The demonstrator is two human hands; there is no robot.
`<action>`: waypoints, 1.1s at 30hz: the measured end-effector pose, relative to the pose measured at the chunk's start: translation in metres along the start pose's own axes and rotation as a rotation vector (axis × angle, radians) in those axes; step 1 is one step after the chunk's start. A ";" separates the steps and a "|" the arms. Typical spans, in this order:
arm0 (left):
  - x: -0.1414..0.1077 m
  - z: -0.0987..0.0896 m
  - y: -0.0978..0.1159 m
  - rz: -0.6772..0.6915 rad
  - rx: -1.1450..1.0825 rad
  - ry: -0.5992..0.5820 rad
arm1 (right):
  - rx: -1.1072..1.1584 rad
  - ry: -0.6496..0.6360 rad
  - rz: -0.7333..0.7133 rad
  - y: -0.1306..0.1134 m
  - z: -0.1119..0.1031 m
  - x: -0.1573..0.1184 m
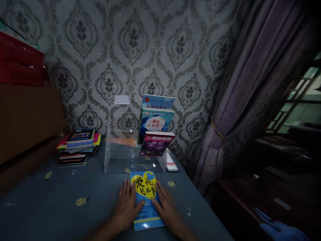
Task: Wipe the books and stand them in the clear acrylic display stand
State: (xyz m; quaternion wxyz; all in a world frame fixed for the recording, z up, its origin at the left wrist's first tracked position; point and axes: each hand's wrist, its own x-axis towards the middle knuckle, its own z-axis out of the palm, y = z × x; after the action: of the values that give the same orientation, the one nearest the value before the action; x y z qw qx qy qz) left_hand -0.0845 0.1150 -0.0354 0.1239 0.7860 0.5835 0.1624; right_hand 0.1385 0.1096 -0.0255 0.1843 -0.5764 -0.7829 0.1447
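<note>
A blue book with a yellow heart on its cover (146,201) lies flat on the table, in front of a clear acrylic rack (120,164). My left hand (126,206) rests along the book's left edge, fingers stretched out and thumb on the cover. Along the right edge lies my right hand (167,206), its fingers also extended and its thumb on the cover. On the rack's right side several books stand in tiers: a purple one (156,144) lowest, a blue one with a white circle (156,122) above it, and a light blue one (157,102) behind.
At the back left of the blue-grey tablecloth (57,201) sits a stack of books (79,142). A brown cabinet (30,117) with a red box (21,60) on it stands at the far left. A purple curtain (233,100) hangs right of the table.
</note>
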 end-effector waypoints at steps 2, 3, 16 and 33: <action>0.006 0.000 -0.002 0.006 -0.027 -0.004 | -0.030 0.019 -0.007 0.003 0.002 0.001; 0.007 0.001 -0.003 0.004 -0.041 -0.004 | -0.047 0.024 -0.009 0.004 0.002 0.001; 0.005 -0.007 -0.010 0.051 -0.143 -0.038 | -0.111 0.025 0.014 0.002 0.000 0.002; 0.006 -0.004 -0.028 0.084 -0.355 0.045 | -0.127 0.042 -0.060 0.000 -0.001 0.003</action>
State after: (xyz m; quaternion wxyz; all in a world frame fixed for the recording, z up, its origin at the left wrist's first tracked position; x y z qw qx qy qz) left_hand -0.1096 0.1292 -0.0416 0.2408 0.7716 0.5150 0.2853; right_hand 0.1382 0.1123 -0.0245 0.1679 -0.5661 -0.8033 0.0772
